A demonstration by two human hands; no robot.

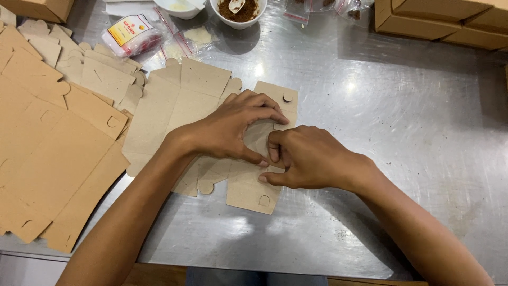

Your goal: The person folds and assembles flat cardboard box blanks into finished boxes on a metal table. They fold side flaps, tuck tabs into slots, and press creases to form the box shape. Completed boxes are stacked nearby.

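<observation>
On the steel table [402, 132]: flat die-cut carton blank [248, 185], folding under way, left hand [227, 130] and right hand [309, 159] curled, fingertips pinching its centre panel; next, crease firmly along score

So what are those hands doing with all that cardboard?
A person's left hand and right hand press on a flat cardboard box cutout lying on a shiny metal table. The fingers meet near its middle. A stack of flat cutouts lies beside the left arm. A bowl of brown powder and small packets sit farther back.
</observation>
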